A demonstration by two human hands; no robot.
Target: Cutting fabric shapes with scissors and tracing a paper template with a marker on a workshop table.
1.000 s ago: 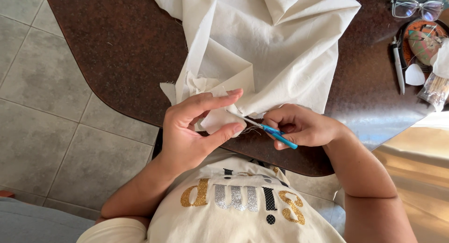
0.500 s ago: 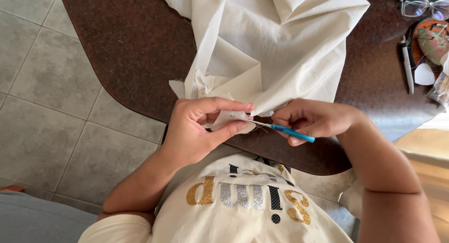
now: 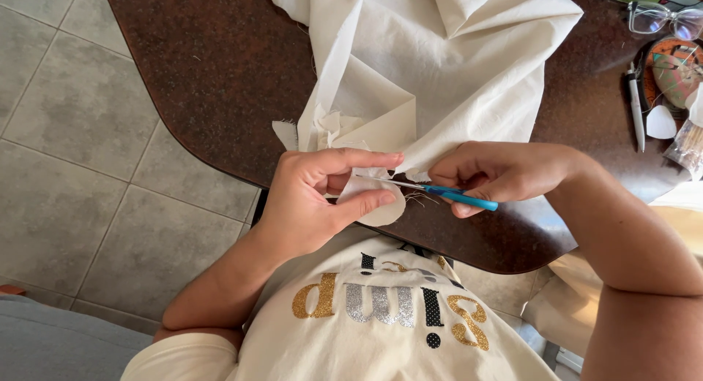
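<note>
We hold a small rounded piece of cream fabric [image 3: 381, 205] in our left hand [image 3: 315, 205], its fingers [image 3: 366, 161] clenched on the piece from above with the thumb pressing from below. Our right hand [image 3: 505, 172] grasps a slim blue-handled tool [image 3: 447, 194], fingers closed round the handle, its metal tip lying against the small piece where loose threads stick out. Both hands sit over the near edge of the dark brown desk [image 3: 212, 80], just below the big cream cloth [image 3: 439, 66] heaped on it.

Against the picture of a second ago, our left hand has curled in: then its fingers were spread over the cloth edge, now they pinch the piece tightly. The tool has tilted flatter, and its tip has slid further toward the left hand. The big cloth lies much as it did.

Right of the cloth, toward the desk's far corner, lie a pair of clear glasses [image 3: 663, 18] and a white pen [image 3: 635, 106]. Left of the desk, grey floor tiles [image 3: 80, 132] show.
</note>
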